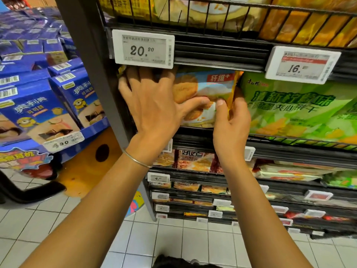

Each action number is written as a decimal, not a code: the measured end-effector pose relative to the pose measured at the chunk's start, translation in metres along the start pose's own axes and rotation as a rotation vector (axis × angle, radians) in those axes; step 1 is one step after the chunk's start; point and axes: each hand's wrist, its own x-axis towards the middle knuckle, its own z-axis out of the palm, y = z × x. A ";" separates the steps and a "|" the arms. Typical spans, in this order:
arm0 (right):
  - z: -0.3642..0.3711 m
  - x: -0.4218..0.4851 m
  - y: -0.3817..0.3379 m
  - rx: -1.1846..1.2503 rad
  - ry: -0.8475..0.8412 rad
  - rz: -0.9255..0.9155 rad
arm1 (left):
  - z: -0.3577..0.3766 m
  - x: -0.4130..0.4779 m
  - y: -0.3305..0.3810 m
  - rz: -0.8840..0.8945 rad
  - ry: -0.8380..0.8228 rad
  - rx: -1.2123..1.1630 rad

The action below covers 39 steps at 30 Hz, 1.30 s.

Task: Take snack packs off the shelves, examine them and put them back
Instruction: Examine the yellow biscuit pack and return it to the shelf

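Note:
A yellow and blue biscuit pack (207,88) stands on the wire shelf (212,132) under the 20.20 price tag (144,48). My left hand (152,101) lies spread over the pack's left half, fingers straight, thumb stretched across its front. At the pack's right edge my right hand (230,117) grips it, thumb on the front and fingers curled behind. A large green lemon biscuit pack (295,107) sits directly to the right, touching it.
A wire-fronted upper shelf (231,14) holds yellow packs just above. A second tag (302,64) reads 16. Lower shelves (212,192) carry more snacks. Blue boxed cookies (44,105) fill a display to the left. White tiled floor (173,238) lies below.

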 end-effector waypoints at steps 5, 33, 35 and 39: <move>0.018 -0.005 -0.002 -0.092 -0.038 0.022 | -0.004 0.002 -0.004 0.036 -0.086 -0.040; -0.014 -0.013 0.005 -0.340 -0.054 -0.033 | -0.005 0.010 0.011 0.264 -0.170 -0.273; -0.015 -0.015 0.004 -0.352 -0.060 -0.040 | -0.004 0.009 0.008 0.273 -0.162 -0.286; -0.008 -0.008 0.001 -0.329 -0.069 -0.033 | -0.001 0.015 -0.003 0.239 -0.202 -0.306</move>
